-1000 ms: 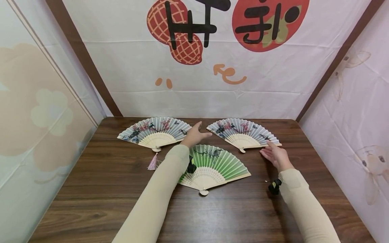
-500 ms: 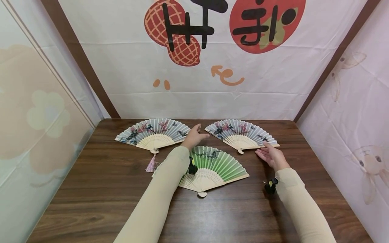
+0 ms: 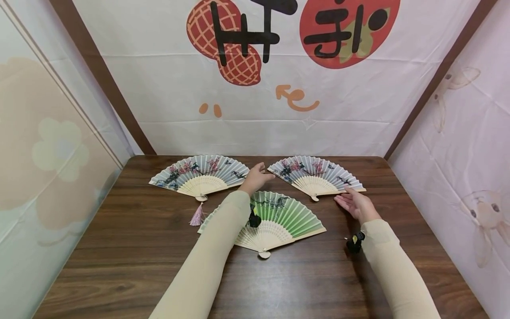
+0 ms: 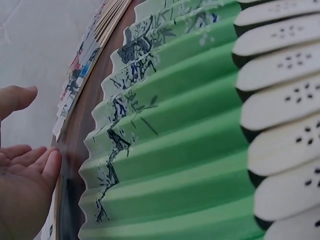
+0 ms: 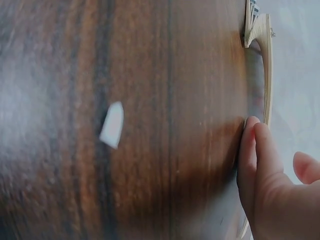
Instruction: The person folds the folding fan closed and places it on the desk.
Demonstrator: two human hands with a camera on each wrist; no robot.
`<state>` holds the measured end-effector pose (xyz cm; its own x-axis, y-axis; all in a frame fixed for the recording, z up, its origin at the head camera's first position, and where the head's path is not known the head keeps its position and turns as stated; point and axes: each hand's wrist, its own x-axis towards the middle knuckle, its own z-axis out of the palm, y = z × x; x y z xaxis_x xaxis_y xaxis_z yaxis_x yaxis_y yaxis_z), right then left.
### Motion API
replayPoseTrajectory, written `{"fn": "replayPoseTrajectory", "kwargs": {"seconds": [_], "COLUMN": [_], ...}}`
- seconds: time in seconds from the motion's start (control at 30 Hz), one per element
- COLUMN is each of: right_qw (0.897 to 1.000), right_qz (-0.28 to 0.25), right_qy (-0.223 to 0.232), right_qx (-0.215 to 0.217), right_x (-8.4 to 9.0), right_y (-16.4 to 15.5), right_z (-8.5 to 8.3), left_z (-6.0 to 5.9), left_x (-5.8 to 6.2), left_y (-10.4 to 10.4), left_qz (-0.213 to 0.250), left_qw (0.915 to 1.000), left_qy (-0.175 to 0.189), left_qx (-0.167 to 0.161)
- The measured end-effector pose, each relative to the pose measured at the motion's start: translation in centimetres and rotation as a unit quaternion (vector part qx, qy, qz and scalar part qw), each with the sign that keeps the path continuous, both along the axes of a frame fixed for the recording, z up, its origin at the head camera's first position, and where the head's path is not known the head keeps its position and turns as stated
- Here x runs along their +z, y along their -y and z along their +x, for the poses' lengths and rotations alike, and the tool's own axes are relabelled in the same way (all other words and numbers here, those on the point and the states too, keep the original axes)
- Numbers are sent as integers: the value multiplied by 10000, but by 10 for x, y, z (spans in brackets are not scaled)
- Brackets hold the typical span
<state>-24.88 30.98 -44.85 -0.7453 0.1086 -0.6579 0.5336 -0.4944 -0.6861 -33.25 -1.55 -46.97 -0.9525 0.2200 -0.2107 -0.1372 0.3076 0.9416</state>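
Left hand [image 3: 255, 178] open at the left tip of the far right fan [image 3: 314, 177], holding nothing. Right hand [image 3: 356, 204] open at its right tip, fingers [image 5: 255, 160] on the bench [image 3: 119, 248].

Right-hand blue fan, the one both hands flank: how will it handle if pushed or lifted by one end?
The right-hand blue fan looks thin and flat, pleated cloth or paper on pale slats, so probably light and apt to slide on the smooth table. Its slats meet at one pivot, so lifted by one end it likely sags or folds. The pleats seem easy to crease.
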Motion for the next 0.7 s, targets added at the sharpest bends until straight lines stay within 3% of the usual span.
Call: {"fn": "replayPoseTrajectory", "kwargs": {"seconds": [0.7], "right_qw": [9997], "right_qz": [-157], "right_qy": [155], "right_qx": [-103], "right_x": [-3], "right_y": [-6], "right_z": [-3], "left_z": [-3], "left_x": [-3], "left_y": [-4], "left_qz": [181], "left_qw": [9997], "left_qy": [182], "left_qx": [25]}}
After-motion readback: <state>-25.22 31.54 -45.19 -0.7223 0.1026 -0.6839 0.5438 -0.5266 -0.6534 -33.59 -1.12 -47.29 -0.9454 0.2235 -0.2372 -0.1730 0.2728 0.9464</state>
